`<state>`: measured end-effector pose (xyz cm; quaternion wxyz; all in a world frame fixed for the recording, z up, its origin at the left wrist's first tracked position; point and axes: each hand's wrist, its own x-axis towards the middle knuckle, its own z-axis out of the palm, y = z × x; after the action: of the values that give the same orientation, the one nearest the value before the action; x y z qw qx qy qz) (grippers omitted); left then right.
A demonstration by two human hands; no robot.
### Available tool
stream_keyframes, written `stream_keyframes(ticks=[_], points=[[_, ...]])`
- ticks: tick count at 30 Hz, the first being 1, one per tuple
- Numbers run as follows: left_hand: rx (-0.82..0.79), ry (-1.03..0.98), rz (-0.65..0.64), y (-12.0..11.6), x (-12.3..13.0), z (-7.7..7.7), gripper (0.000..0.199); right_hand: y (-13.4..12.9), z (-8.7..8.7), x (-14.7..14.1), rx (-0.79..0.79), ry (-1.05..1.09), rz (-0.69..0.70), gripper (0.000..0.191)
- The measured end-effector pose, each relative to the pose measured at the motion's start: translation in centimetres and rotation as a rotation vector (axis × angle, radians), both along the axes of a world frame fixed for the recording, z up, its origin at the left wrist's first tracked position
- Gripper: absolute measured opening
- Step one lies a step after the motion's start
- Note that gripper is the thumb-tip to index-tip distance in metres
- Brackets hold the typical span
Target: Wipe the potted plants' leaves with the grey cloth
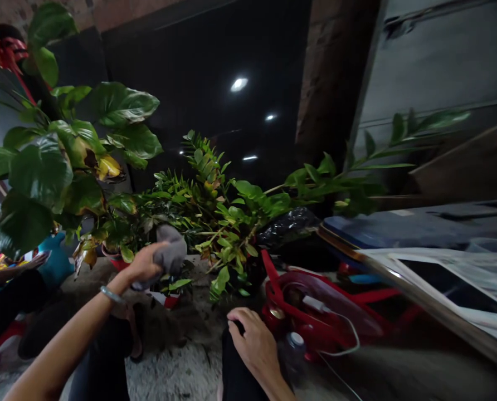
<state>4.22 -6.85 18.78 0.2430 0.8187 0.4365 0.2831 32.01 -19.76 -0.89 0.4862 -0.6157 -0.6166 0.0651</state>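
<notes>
My left hand, with a bracelet at the wrist, is closed on a bunched grey cloth. The arm reaches forward, holding the cloth in front of the potted plants, above a small red-and-white pot. My right hand rests on my right knee, loosely bent, with a gap between thumb and forefinger and nothing seen in it. Just right of that hand stand a red plastic chair or stool and a clear bottle with a white cap.
A large-leaved plant rises at the left, and feathery green plants spread across the middle. A white charger with a cable lies on the red seat. A table edge juts in from the right. Another person's arm shows at far left.
</notes>
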Motion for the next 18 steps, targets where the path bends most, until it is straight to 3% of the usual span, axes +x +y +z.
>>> stream_keyframes(ticks=[1,3,5,7,9,11,13,16,18], points=[[-0.041,0.071,-0.053,-1.0,-0.5,-0.5,0.072,-0.1,-0.3,0.3,0.010,-0.001,-0.004,0.018],[-0.047,0.100,-0.125,-2.8,-1.4,0.3,0.071,0.0,-0.8,1.1,0.025,0.021,-0.005,0.019],[0.046,0.008,-0.111,-3.5,-1.6,3.0,0.069,0.3,-0.9,1.6,0.023,0.037,0.000,0.020],[0.190,-0.109,-0.041,-2.6,-0.8,5.7,0.068,0.7,-0.7,1.4,0.012,0.038,0.007,0.019],[0.293,-0.186,0.036,-0.8,0.4,6.9,0.069,0.9,-0.3,0.5,0.002,0.041,0.014,0.019],[0.296,-0.177,0.097,0.9,1.7,5.8,0.072,0.9,0.2,-0.5,-0.013,0.053,0.029,0.018],[0.196,-0.061,0.108,1.4,2.3,2.9,0.073,0.6,0.5,-1.1,-0.037,0.076,0.047,0.018],[0.042,0.062,0.015,-0.6,1.6,-2.1,0.077,0.3,1.1,-1.0,-0.085,0.145,0.061,0.017],[-0.005,0.018,0.035,-2.8,0.4,-4.1,0.077,0.4,2.0,-1.2,-0.138,0.265,0.044,0.017]])
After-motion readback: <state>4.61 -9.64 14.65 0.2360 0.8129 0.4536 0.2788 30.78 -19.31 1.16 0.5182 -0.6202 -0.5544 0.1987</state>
